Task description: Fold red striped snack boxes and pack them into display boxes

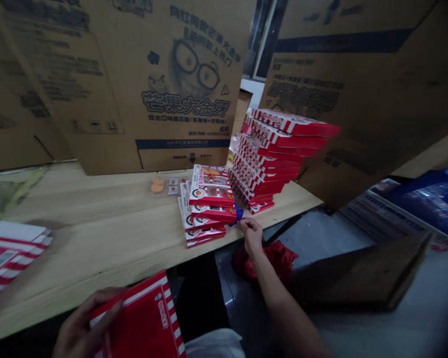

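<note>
My left hand (pixel 87 323) grips a flat red box (pixel 142 318) with red-and-white striped edges, low in the head view by the table's front edge. My right hand (pixel 252 231) reaches forward with its fingers pinched at a small crumpled blue piece (pixel 238 214), whose kind I cannot make out. That piece sits against the right side of a short stack of red-and-white candy boxes (pixel 209 204). Just behind it rises a taller, leaning stack of the same boxes (pixel 269 154).
Large printed cartons (pixel 108 89) line the back of the wooden table (pixel 108 223). A striped box (pixel 11 258) lies at left, small packets (pixel 164 186) near the middle. Below right are a red plastic bag (pixel 283 256), a cardboard flap (pixel 362 273) and a blue package (pixel 429 199).
</note>
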The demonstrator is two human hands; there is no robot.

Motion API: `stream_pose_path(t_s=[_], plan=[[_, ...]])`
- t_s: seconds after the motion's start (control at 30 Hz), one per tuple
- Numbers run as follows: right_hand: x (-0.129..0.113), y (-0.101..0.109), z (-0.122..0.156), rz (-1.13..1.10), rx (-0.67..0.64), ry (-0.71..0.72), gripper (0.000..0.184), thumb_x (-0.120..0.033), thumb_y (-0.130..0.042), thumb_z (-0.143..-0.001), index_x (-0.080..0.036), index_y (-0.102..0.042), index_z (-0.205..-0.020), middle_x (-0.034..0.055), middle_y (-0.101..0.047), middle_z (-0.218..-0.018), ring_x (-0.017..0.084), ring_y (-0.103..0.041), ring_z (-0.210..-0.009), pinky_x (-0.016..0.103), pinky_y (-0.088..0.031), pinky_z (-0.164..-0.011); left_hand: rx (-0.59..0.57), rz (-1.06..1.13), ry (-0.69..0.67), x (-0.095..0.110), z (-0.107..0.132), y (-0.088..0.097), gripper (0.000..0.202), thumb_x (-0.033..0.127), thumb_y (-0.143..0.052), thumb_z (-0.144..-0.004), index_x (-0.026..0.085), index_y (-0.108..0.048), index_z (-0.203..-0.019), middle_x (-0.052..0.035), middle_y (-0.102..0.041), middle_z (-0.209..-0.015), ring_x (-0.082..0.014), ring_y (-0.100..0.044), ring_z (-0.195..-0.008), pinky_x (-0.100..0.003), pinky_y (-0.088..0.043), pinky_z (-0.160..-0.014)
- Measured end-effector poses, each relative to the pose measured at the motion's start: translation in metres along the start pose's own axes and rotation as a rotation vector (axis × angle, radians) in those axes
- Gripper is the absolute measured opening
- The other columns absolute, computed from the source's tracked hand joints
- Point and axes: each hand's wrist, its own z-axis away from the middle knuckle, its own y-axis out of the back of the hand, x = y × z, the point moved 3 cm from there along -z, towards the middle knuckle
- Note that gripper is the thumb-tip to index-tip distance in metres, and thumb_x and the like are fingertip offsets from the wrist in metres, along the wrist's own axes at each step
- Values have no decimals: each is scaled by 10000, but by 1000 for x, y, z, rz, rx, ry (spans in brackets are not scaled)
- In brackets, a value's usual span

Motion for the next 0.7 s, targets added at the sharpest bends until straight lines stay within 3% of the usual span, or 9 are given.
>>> stream_pose_path(t_s=[0.1, 0.2, 0.3, 0.4, 0.47, 0.53, 0.6, 0.63, 0.7], plan=[[-15, 2, 22, -14, -86, -27, 303, -476, -704, -638, -198, -589, -603, -2, -532, -685, 159, -499, -668, 333, -473, -671, -45, 142, 7, 13, 5, -10, 315, 464, -794, -627, 190, -671, -724, -43, -703, -874, -234, -647, -845, -285, -540, -724], [-50, -9, 59, -17, -341, -93, 262, -439, -706, -719, -218, -605, -620, 9, -551, -696, 162, -508, -644, 312, -453, -607, -92, 264, -31, 20, 7, -18, 215, 365, -772, -690, 185, -661, -728, -35, -682, -853, -184, -621, -797, -259, -503, -715], [-95, -52, 98, 72, -906, -49, 250, -387, -724, -760, -206, -634, -612, 29, -595, -712, 168, -537, -651, 304, -432, -599, -152, 338, -47, 25, 5, -24, 183, 318, -763, -708, 175, -652, -730, -32, -666, -825, -165, -604, -766, -256, -474, -694], [-132, -111, 132, 202, -1486, 195, 294, -427, -635, -851, -194, -631, -672, 28, -598, -747, 163, -545, -702, 294, -428, -658, -213, 354, -79, 33, 5, -28, 184, 310, -751, -722, 161, -643, -733, -25, -648, -796, -154, -586, -748, -257, -450, -692], [-145, -146, 145, 294, -1718, 371, 312, -423, -610, -877, -175, -613, -687, 20, -576, -747, 143, -527, -697, 268, -407, -660, -261, 342, -110, 38, 6, -30, 185, 311, -733, -743, 153, -637, -739, -18, -637, -780, -145, -573, -736, -254, -434, -693], [-151, -171, 152, 439, -1851, 549, 297, -389, -629, -874, -155, -601, -693, 17, -562, -753, 129, -514, -701, 246, -375, -652, -289, 336, -146, 42, 6, -30, 184, 307, -721, -757, 147, -631, -746, -11, -629, -767, -139, -565, -731, -254, -422, -706], [-153, -188, 154, 631, -1880, 676, 292, -377, -668, -845, -144, -599, -683, 18, -565, -751, 124, -507, -702, 237, -344, -640, -290, 332, -178, 44, 7, -27, 169, 294, -705, -773, 144, -628, -758, -7, -623, -761, -140, -564, -737, -260, -416, -727], [-152, -194, 154, 721, -1877, 687, 302, -391, -691, -822, -141, -601, -679, 17, -571, -736, 123, -506, -690, 235, -334, -628, -284, 323, -191, 45, 8, -25, 161, 287, -698, -779, 143, -627, -762, -7, -621, -757, -142, -566, -739, -265, -415, -735], [-147, -204, 152, 839, -1878, 580, 348, -453, -762, -729, -139, -611, -713, 8, -588, -706, 118, -506, -649, 227, -327, -591, -278, 300, -221, 48, 12, -22, 148, 279, -684, -793, 143, -629, -771, -14, -624, -766, -151, -575, -753, -275, -419, -747]])
